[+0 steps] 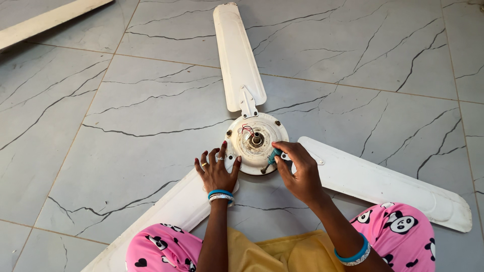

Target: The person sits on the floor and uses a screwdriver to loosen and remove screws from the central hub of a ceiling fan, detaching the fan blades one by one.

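Note:
A white ceiling fan lies on the grey marbled floor, its round motor hub [256, 141] facing up with red and black wires near the centre shaft. My left hand [217, 171] rests flat, fingers spread, on the hub's near-left edge where a blade [166, 211] joins. My right hand [297, 168] grips a small teal-handled screwdriver [272, 158], whose tip points down at the hub's near rim. Another blade [237, 55] runs away from me, and a third [388, 184] stretches to the right.
A separate long white blade or board [45, 20] lies at the top left corner. My knees in pink patterned trousers [398, 226] frame the bottom of the view. Grey tile floor [126, 111] surrounds the fan.

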